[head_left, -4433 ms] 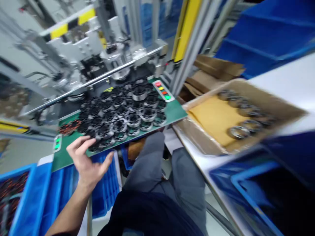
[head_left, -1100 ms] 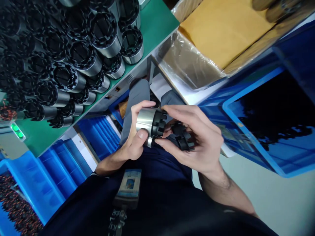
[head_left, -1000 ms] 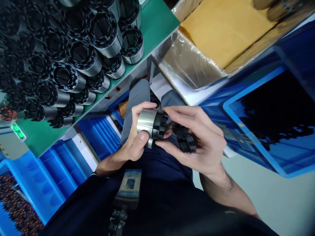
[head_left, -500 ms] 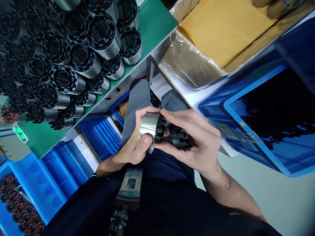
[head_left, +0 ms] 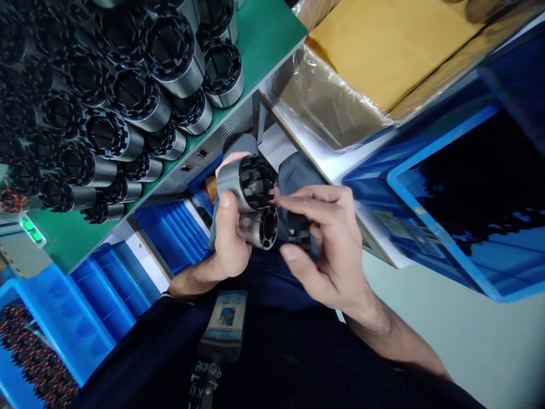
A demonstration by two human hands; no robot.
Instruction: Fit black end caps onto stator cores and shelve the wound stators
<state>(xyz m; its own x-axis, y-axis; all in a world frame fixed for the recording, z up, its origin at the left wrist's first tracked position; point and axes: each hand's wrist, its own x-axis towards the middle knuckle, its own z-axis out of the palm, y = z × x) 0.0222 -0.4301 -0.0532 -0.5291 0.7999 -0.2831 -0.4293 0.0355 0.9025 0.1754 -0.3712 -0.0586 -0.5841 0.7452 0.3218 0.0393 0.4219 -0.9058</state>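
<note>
In the middle of the head view, my left hand (head_left: 230, 244) grips a motor stator core (head_left: 232, 184), a silvery metal ring with a black toothed plastic end facing right. Just below the ring, against my left palm, sits a smaller metal cylinder (head_left: 252, 228) with a round bore. My right hand (head_left: 332, 244) is to the right, its index fingertip at the black rim of the stator core. Beneath its curled fingers shows part of a black plastic piece (head_left: 301, 237), mostly hidden. The thumb stands apart.
Rows of similar stator cores (head_left: 138, 99) stand on a green bench (head_left: 266, 40) at upper left. Blue bins (head_left: 91, 304) lie lower left, one with copper-wound parts (head_left: 34, 352). At right are a plastic-lined carton (head_left: 323, 102) and a blue crate (head_left: 451, 244) of black parts.
My left hand has turned and raised the stator core, showing its toothed end and the smaller cylinder. My right hand has drawn back slightly, with the black piece lower in its fingers.
</note>
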